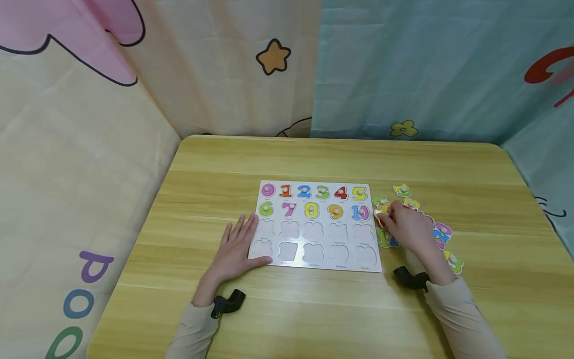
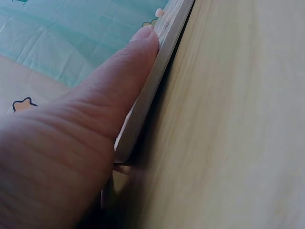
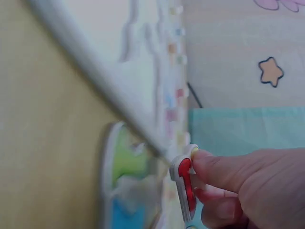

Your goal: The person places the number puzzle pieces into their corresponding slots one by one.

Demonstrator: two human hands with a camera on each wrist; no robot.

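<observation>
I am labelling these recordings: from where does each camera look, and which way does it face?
Head: worn on the head, faces forward and down at the number board and table; left hand and right hand show.
Left wrist: worn there, looks along the left thumb at the board's edge; only that hand shows.
Right wrist: worn there, looks at the pinched red piece; the right thumb and fingers show.
Both wrist views share the orange star.

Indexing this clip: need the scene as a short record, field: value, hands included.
surface: wood-grain table
main item: puzzle board, on the table
filled: number pieces 0 to 10
unfilled: two near rows of slots
left hand: thumb on the puzzle board's near edge
right hand: pinches a red-faced piece
loose pieces: right of the puzzle board
</observation>
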